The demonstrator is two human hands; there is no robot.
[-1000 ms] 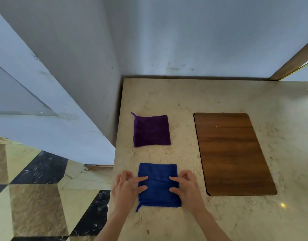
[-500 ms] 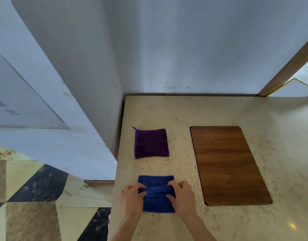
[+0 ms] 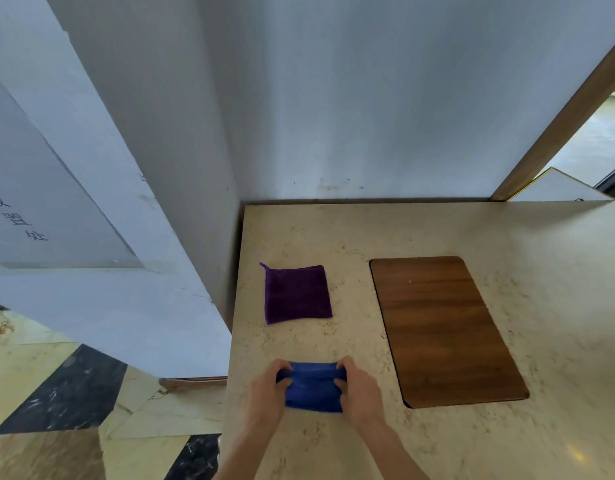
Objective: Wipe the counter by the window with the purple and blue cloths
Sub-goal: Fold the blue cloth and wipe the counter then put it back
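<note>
The blue cloth (image 3: 311, 388) lies bunched on the beige stone counter (image 3: 437, 230) near its front left edge. My left hand (image 3: 266, 393) grips the cloth's left side and my right hand (image 3: 359, 391) grips its right side, fingers curled into the fabric. The purple cloth (image 3: 297, 294) lies flat and folded square on the counter just beyond the blue one, untouched, with a small loop at its far left corner.
A brown wooden board (image 3: 441, 327) is set into the counter to the right of both cloths. A grey wall (image 3: 334, 98) backs the counter, and a wooden window frame (image 3: 559, 123) slants at the far right. The counter's left edge drops to a tiled floor (image 3: 74, 410).
Both hands have closed on the blue cloth and pushed its sides together, so it went from flat to bunched. The view has tilted up, showing more wall. The purple cloth has not moved.
</note>
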